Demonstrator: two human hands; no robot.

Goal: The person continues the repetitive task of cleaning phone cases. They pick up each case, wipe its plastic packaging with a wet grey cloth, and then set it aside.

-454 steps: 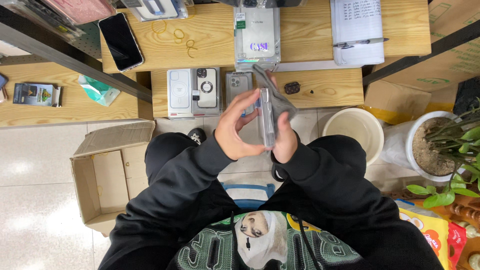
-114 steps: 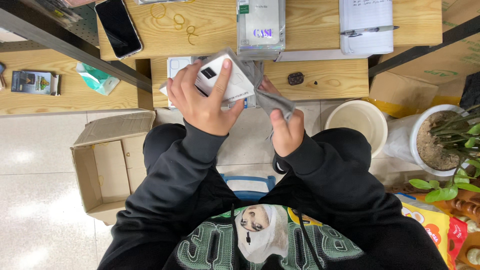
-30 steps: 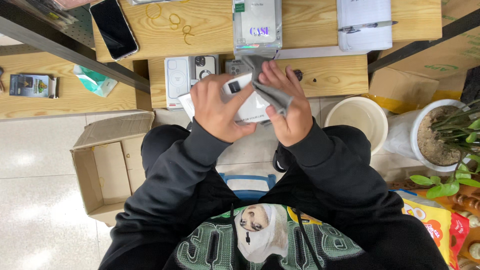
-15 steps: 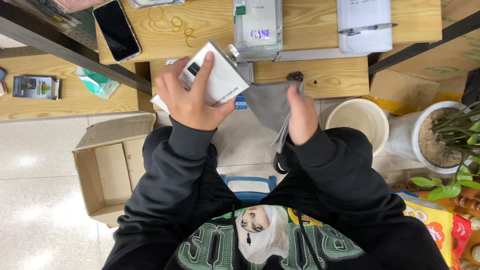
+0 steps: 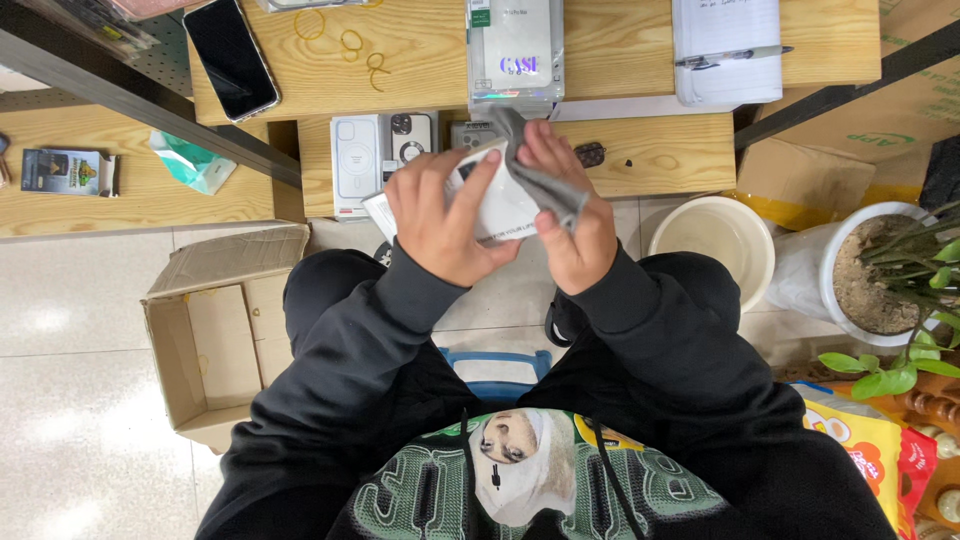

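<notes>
Your left hand (image 5: pixel 440 215) clasped a white phone-case box (image 5: pixel 500 205), fingers wrapped | your right hand (image 5: pixel 572 215) pinched a grey cloth (image 5: pixel 540 180) on it | held above the near wooden shelf (image 5: pixel 660 155) | risk: box could have slipped during hard wiping.

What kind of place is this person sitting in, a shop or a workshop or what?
Probably a small phone-accessory shop or packing bench. Boxed phone cases lie on the wooden table beside a phone, an open cardboard box sits on the floor, and both hands wipe a white package with a grey cloth.
</notes>
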